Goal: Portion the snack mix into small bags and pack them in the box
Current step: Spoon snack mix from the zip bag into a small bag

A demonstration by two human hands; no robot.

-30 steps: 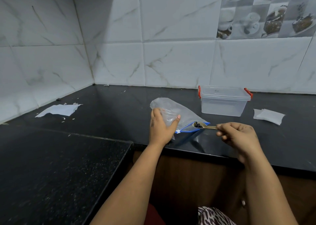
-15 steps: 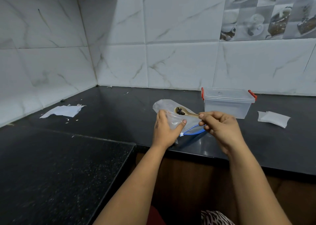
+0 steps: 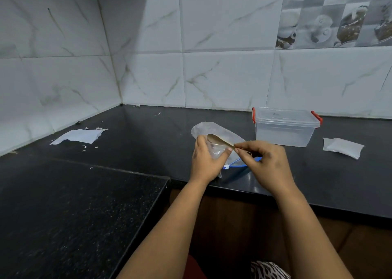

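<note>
Centre of the frame: the left hand [image 3: 206, 162] grips a small clear bag [image 3: 216, 149], while the right hand [image 3: 265, 164] pinches a spoon [image 3: 218, 141] whose bowl sits over the bag's mouth. Behind lies the large zip bag [image 3: 214, 129]; the lidded box [image 3: 285, 127] stands right on the tabletop [image 3: 148, 134].

I count two bare hands: my left hand [image 3: 206, 162] and my right hand [image 3: 266, 164]. One brass-coloured metal spoon [image 3: 219, 141]. One small clear plastic bag [image 3: 216, 150], and one larger clear zip bag with a blue seal [image 3: 212, 129] behind it. One clear lidded plastic box with two red clips [image 3: 285, 128]. Two white papers on the black stone surface [image 3: 148, 143]: one torn sheet [image 3: 79, 136] at the left, one folded packet [image 3: 342, 147] at the right. Several tiny white scraps lie near the torn sheet; I cannot count them exactly.
</note>
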